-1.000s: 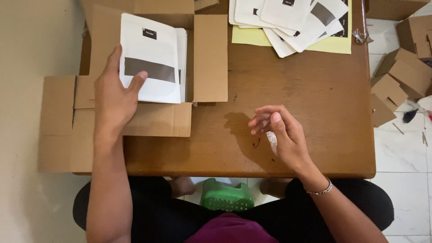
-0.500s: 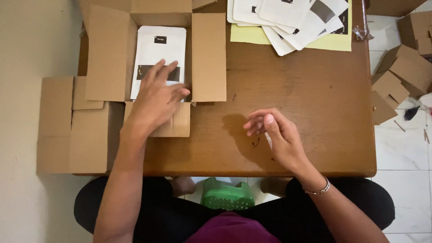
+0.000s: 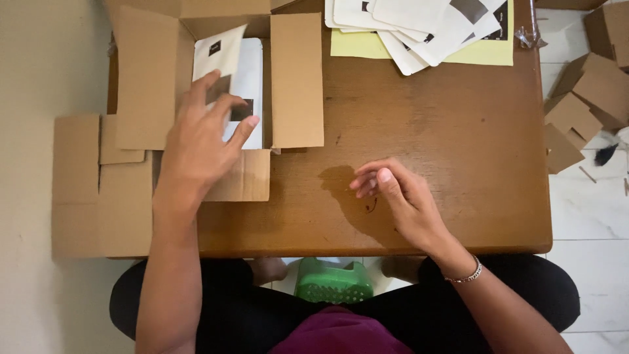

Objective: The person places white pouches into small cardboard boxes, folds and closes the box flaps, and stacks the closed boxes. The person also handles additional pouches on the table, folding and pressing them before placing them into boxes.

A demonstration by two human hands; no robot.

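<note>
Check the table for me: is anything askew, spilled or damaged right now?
Nothing looks damaged or spilled. The white pouches at the table's far edge lie fanned in a loose, untidy pile over a yellow sheet. The left hand presses a pouch into the open cardboard box; the right hand rests empty.

The left hand (image 3: 200, 147) covers the lower part of the white pouch (image 3: 239, 82) in the open cardboard box (image 3: 295, 82). The pile of white pouches (image 3: 419, 26) runs off the top edge. The right hand (image 3: 400, 200) possibly pinches something, too small to tell.
</note>
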